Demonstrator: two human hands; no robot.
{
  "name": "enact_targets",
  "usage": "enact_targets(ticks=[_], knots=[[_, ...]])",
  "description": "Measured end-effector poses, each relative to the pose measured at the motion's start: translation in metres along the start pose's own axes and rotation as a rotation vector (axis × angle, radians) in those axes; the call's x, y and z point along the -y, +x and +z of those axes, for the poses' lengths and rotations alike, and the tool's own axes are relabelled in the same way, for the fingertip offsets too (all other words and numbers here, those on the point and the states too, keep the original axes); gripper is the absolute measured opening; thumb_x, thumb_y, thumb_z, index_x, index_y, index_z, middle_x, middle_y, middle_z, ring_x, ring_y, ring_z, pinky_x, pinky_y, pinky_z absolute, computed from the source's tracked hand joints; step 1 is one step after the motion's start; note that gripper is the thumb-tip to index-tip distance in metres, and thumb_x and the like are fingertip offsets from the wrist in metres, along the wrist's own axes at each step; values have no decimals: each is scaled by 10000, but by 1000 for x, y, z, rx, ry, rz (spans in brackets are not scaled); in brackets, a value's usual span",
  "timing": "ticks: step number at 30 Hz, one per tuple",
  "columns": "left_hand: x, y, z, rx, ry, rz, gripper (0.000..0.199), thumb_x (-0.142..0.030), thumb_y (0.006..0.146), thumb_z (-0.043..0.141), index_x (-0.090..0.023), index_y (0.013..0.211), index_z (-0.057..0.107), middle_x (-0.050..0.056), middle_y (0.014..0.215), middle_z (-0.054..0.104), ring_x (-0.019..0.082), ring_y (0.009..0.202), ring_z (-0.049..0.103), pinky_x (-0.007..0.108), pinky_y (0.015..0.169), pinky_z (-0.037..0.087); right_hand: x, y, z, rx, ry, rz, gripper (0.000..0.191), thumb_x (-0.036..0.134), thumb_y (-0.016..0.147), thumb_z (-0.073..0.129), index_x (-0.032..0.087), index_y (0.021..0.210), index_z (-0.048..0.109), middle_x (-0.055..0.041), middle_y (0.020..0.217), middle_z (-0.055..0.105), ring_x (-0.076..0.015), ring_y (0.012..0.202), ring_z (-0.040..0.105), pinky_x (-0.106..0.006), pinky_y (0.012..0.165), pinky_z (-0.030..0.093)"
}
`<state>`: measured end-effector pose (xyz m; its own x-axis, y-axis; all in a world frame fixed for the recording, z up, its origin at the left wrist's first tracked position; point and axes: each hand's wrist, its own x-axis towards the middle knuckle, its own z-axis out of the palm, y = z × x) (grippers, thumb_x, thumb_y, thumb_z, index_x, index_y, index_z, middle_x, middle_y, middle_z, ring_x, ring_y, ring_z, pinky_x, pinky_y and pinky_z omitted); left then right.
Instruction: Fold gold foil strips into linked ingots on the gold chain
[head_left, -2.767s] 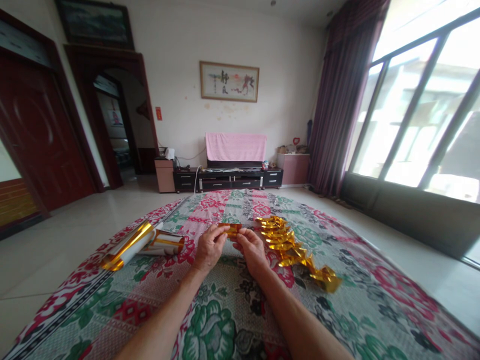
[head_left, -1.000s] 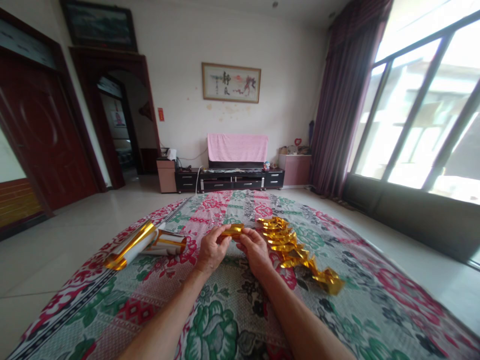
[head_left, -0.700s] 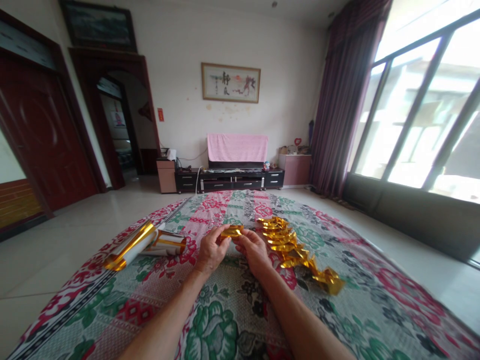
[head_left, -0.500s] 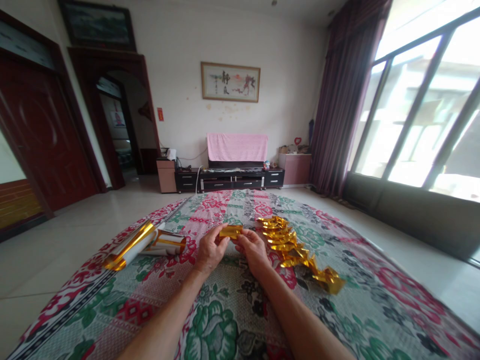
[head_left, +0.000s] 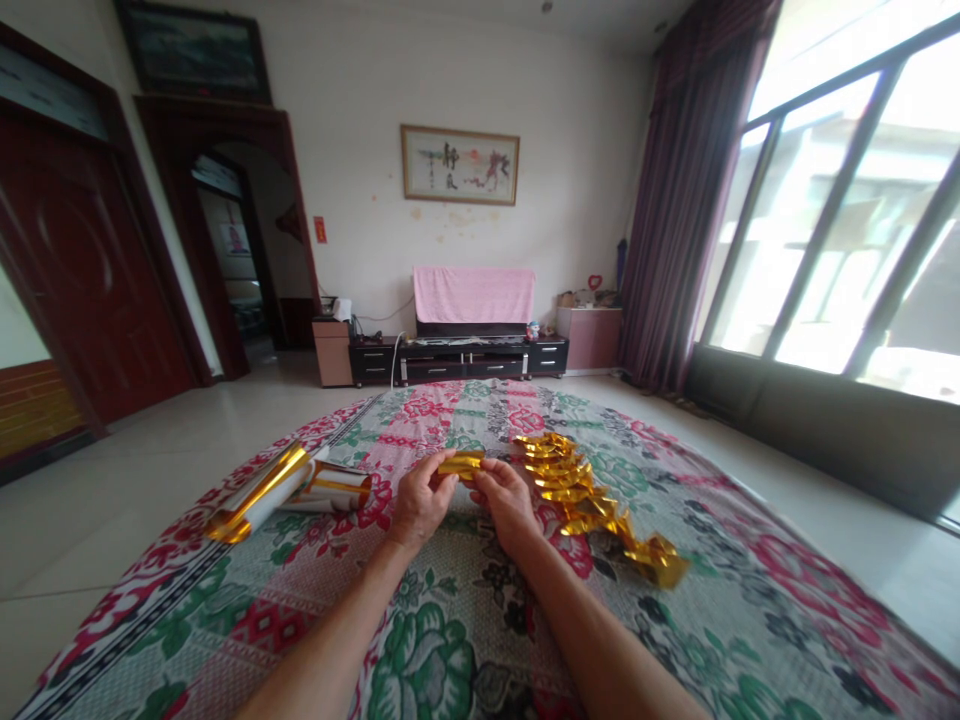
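Tilted in the fingertips since half a second ago, one strip of gold foil (head_left: pixel 461 464) now shows a narrower, brighter, more rounded face than the broad flat one seen then; both hands have hardly shifted. It lies just below the middle of the frame, spanning the gap between the hands, above the cloth. Thumb and forefinger of the left hand (head_left: pixel 421 497) are closed on its left end, and thumb and fingers of the right hand (head_left: pixel 508 498) pinch its right end. How the other fingers sit beneath it is hidden.

Two rolls of gold-and-white foil lie left of the hands: a longer roll (head_left: pixel 259 490) slanting at the left of the frame, and a shorter roll (head_left: pixel 334 485) touching or overlapping its right side; which of these I cannot tell. Right of the right hand, crumpled gold foil pieces (head_left: pixel 559 470) run in one overlapping row from near the centre toward the lower right, too entangled to count exactly. One floral tablecloth (head_left: pixel 424 660) bears all of these and fills the lower frame. Upper centre, one framed calligraphy picture (head_left: pixel 460 165) hangs above one pink cloth (head_left: pixel 474 294) draped over the black cabinet (head_left: pixel 465 368).
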<state>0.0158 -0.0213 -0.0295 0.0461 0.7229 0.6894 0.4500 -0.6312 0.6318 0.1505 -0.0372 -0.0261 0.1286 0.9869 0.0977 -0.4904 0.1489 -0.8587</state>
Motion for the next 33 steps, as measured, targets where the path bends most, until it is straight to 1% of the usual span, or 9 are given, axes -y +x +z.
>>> enact_targets(ticks=[6,13,17,21,33], knots=[[2,0,1,5,-19,-10,324,-207,759,529,-194,1079,574,60,1025,659,178,933,626,299,840,513,0,0,0,4,4,-8,331,277,562,725,180,824,547,0,747,672,-132,616,646,-199,522,488],[2,0,0,-5,-3,-2,320,-213,762,527,-193,1077,580,56,1015,664,175,908,634,279,796,528,-1,1,-1,4,-9,-10,354,299,547,731,181,824,546,0,757,669,-133,615,642,-209,526,491],[2,0,0,1,8,-8,319,-211,762,527,-192,1076,579,56,1016,664,177,919,631,281,807,524,-1,1,-1,8,-1,-7,343,288,559,726,180,829,543,2,757,672,-125,618,642,-200,534,487],[3,0,0,-7,9,-2,317,-212,763,526,-192,1075,578,59,1017,662,178,921,630,288,818,520,-1,1,-1,6,-7,-16,340,293,558,724,178,824,547,-3,744,674,-134,609,643,-212,530,492],[-2,0,-1,-3,23,-7,297,-218,762,523,-189,1051,587,53,1002,668,175,906,635,280,804,524,1,-1,0,-7,-14,-15,343,292,550,726,177,820,549,-3,744,669,-133,607,641,-207,525,486]])
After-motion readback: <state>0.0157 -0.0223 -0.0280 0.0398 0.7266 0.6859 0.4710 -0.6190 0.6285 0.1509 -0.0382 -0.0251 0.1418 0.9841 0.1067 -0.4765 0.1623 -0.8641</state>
